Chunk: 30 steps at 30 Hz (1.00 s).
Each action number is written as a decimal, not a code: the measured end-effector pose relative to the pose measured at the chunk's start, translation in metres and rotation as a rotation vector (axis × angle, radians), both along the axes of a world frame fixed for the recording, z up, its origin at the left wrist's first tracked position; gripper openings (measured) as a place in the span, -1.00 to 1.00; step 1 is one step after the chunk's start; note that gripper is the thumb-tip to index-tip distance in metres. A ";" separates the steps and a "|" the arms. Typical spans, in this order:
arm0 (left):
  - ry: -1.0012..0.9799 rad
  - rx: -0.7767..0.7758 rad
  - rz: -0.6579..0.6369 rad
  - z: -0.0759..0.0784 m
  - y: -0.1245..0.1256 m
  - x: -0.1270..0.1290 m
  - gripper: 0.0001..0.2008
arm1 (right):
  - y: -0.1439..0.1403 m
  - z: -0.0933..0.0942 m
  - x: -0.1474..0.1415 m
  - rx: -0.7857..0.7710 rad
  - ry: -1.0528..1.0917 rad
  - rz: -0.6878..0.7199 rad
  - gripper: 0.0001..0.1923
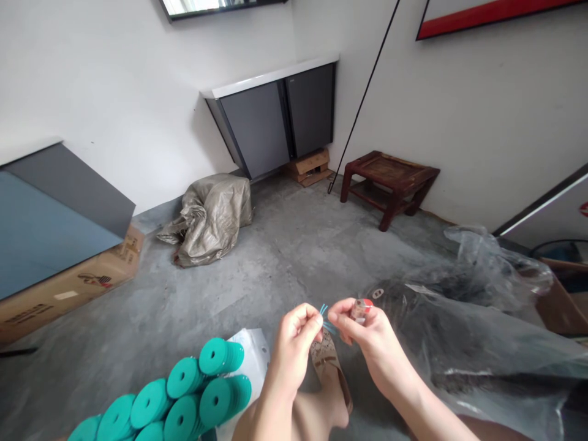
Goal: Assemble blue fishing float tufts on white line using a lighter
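Observation:
My left hand [297,334] and my right hand [362,331] meet low in the middle of the view, fingertips pinched together on a thin blue tie [324,310] whose ends stick up between them. My right hand also holds a small red and white object [362,307] against the palm. Several stacks of teal discs [184,401] lie at the lower left, next to a white plastic bag [252,361]. A beige sandal [328,361] on a foot shows under the hands.
A large clear plastic bag [468,318] with dark contents lies at the right. A grey sack [209,215], a low wooden stool [388,184], grey cabinets [280,119] and a cardboard box [68,288] stand around the concrete floor [275,263].

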<state>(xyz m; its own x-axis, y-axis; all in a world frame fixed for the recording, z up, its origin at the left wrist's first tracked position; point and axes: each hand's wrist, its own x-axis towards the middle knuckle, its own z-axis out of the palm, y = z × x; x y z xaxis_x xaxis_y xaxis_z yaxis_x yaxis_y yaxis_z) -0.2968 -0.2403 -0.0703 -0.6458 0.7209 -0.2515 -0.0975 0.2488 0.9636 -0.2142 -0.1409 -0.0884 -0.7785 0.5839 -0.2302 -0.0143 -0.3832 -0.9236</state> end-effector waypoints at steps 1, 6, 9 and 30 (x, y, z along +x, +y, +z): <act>-0.002 -0.001 0.002 0.000 0.000 0.000 -0.78 | 0.000 0.000 0.000 -0.004 0.000 0.001 -0.78; 0.000 0.013 -0.003 0.001 0.000 -0.001 -0.77 | 0.002 -0.001 0.002 -0.071 0.018 -0.006 -0.73; 0.006 0.022 -0.019 0.002 -0.001 -0.001 -0.77 | 0.005 -0.002 0.003 -0.124 0.026 -0.017 -0.71; -0.129 -0.048 -0.092 0.007 -0.007 -0.002 -0.84 | 0.004 -0.016 0.003 0.156 -0.171 0.207 -0.50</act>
